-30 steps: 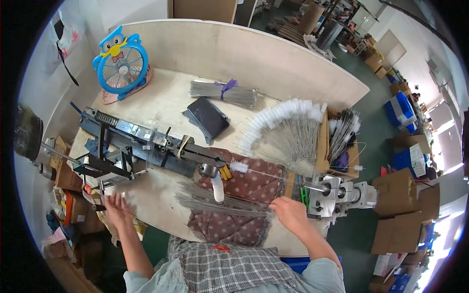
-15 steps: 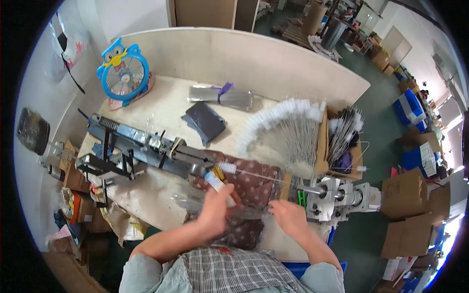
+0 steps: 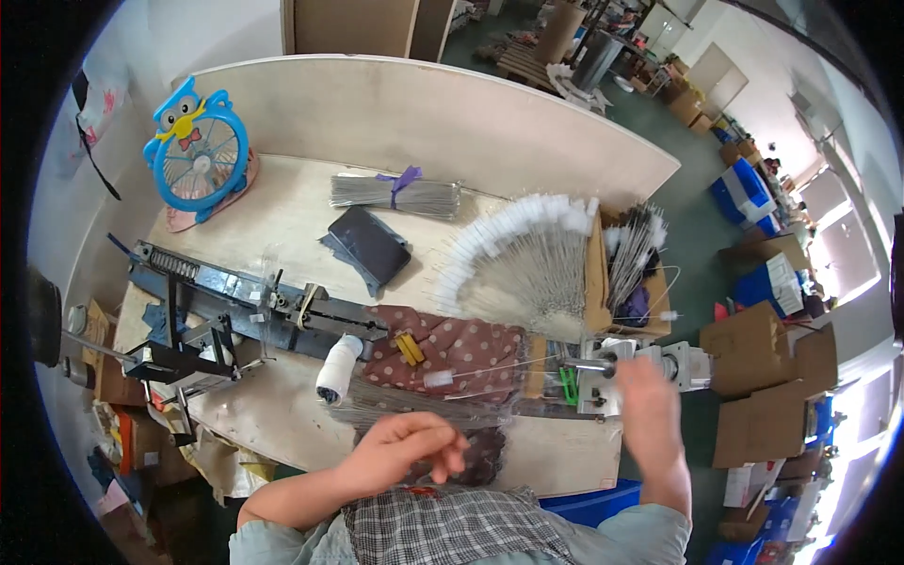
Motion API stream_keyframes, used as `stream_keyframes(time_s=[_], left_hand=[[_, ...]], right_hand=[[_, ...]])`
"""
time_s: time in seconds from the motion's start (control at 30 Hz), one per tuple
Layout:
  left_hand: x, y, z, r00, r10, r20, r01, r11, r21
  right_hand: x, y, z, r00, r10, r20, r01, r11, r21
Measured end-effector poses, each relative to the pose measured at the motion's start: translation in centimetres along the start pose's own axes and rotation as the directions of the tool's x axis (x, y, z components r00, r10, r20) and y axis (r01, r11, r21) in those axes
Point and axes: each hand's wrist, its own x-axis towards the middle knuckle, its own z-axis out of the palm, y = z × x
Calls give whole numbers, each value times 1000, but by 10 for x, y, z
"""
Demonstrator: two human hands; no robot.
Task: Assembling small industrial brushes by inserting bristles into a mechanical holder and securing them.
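Note:
My left hand hangs over the table's near edge with its fingers curled inward; what they hold, if anything, is hidden. Just beyond it lie thin metal wires in clear plastic. My right hand, smeared by motion, is at the metal spindle machine on the right; its fingers cannot be made out. A small white-bristled wire brush rests over the brown dotted cloth, its wire reaching toward the spindle. A white cylinder with a dark end stands tilted beside the long metal rail. A yellow piece lies on the cloth.
White-tipped wire brushes fan out by a cardboard box of brushes. Behind are a ribbon-tied wire bundle, dark pads and a blue owl-shaped fan. A low partition borders the table. Cartons stand at right.
My left hand has let go of the white cylinder and drawn back toward me. My right hand has moved right to the spindle machine. The brush has dropped nearer, and the view has shifted.

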Motion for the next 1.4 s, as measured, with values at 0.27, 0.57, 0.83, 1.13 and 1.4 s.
stream_keyframes(time_s=[0.27,0.57,0.83,1.13,1.4], left_hand=[[148,-21,47,629,729,271,-406,11,914],[200,-25,29,677,609,414,-212,-377,901],[116,-10,13,594,661,459,-397,-256,881],[-2,-26,-51,705,536,-464,-110,729,676],[13,-8,-48,702,215,-679,-350,934,-66]], right_hand=[[36,20,24,980,109,-165,-16,875,484],[57,9,84,981,60,-182,61,804,592],[68,0,67,967,-220,-129,249,702,667],[127,-124,93,857,-420,-299,510,606,610],[131,-159,91,905,-377,-198,414,669,617]])
